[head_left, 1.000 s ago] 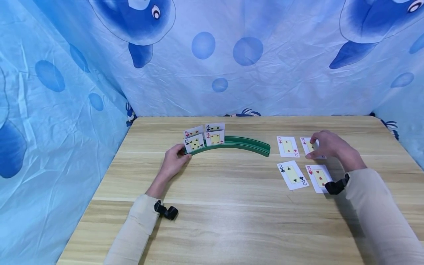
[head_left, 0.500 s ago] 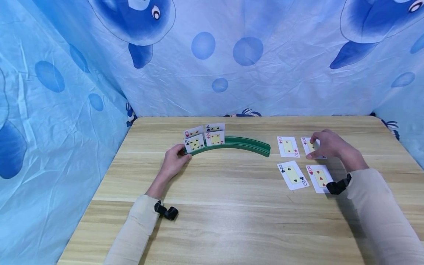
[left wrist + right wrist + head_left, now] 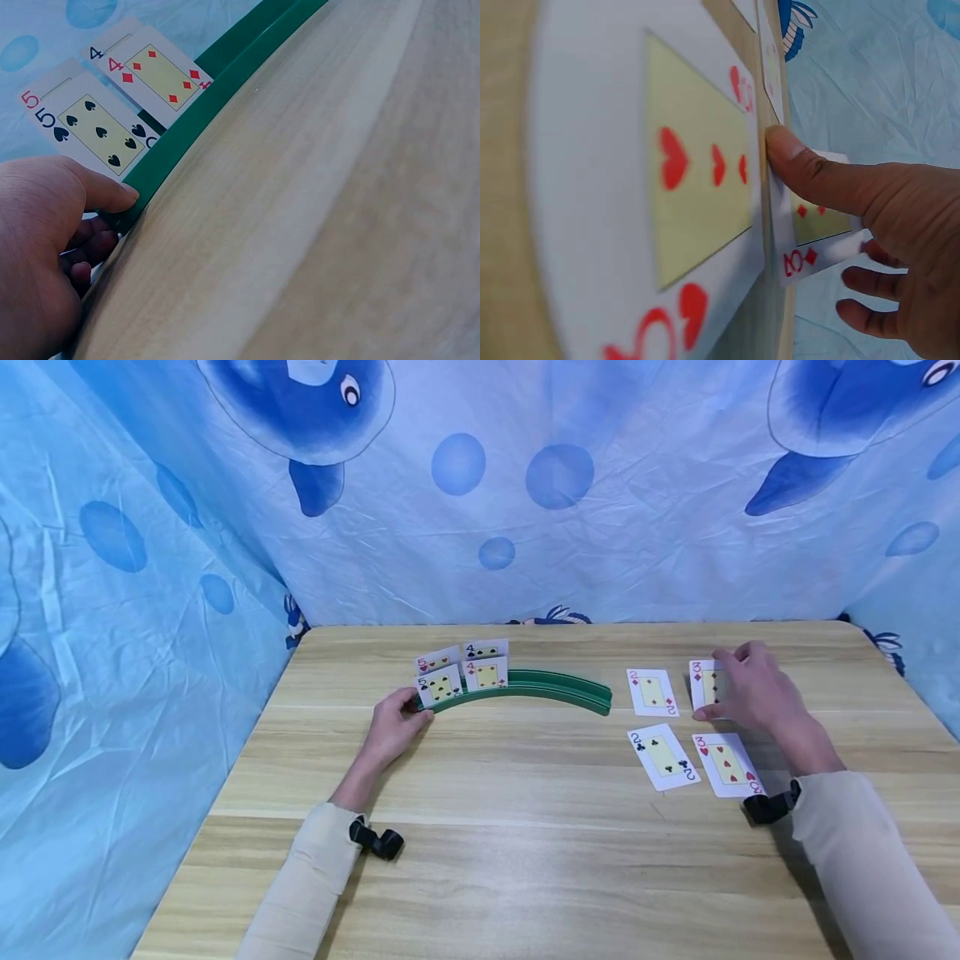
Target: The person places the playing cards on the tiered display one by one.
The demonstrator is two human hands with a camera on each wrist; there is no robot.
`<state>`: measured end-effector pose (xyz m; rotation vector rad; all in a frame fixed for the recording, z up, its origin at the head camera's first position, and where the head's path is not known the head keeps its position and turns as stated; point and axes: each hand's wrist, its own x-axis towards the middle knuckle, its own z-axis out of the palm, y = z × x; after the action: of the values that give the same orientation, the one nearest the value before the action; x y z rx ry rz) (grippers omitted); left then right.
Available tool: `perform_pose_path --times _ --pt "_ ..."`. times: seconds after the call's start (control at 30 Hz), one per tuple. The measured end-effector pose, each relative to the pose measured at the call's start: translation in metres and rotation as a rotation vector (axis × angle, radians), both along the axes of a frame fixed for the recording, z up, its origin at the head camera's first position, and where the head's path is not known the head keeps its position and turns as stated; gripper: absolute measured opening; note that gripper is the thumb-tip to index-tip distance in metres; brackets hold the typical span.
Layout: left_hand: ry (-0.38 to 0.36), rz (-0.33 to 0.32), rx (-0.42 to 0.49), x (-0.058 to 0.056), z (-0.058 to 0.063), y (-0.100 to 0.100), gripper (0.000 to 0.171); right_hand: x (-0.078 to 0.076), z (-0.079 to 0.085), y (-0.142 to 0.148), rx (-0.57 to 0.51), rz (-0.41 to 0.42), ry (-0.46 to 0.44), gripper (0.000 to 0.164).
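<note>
My left hand (image 3: 393, 727) grips the left end of a curved green card holder (image 3: 558, 687), its thumb pressed on the front rim in the left wrist view. Standing in the holder near that hand are a five of spades (image 3: 440, 687) and a four of diamonds (image 3: 486, 674), with a red five (image 3: 437, 659) and a black four (image 3: 485, 648) behind them. On the right, my right hand (image 3: 765, 693) pinches a three of diamonds (image 3: 703, 683). The right wrist view shows the thumb on that card's face (image 3: 821, 232) and the other fingers behind it, partly hidden.
Face up on the wooden table (image 3: 525, 843) lie a two of diamonds (image 3: 652, 693), a two of clubs (image 3: 663, 757) and a three of hearts (image 3: 726, 764), close to my right hand. A blue patterned curtain (image 3: 637, 552) hangs behind the table and along its sides.
My right hand has shifted slightly right and away from me, and the three of diamonds in it has turned and tilted up. The left hand and the card holder stay put.
</note>
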<state>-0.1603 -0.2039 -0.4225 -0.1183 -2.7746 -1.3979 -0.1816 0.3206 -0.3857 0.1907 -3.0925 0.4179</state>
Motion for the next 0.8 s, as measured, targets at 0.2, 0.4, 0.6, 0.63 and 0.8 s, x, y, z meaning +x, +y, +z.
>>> perform_pose_path --times 0.2,0.4,0.6,0.63,0.8 --pt "-0.014 0.003 0.005 0.001 0.0 0.0 0.047 0.008 -0.002 -0.003 0.014 -0.031 0.11 0.092" --pt "0.002 0.005 -0.005 0.0 -0.001 0.0 0.046 0.017 0.004 -0.003 0.095 -0.017 0.189 0.074" --pt "0.005 0.009 0.004 -0.001 -0.001 0.001 0.046 0.028 0.017 0.002 0.022 0.033 0.167 0.046" --pt "0.002 0.01 0.004 -0.001 -0.001 0.001 0.046 0.029 0.019 0.003 0.009 0.041 0.158 0.043" --pt "-0.013 0.016 0.003 0.0 0.0 0.001 0.048 0.035 0.027 0.003 -0.003 0.077 0.127 0.029"
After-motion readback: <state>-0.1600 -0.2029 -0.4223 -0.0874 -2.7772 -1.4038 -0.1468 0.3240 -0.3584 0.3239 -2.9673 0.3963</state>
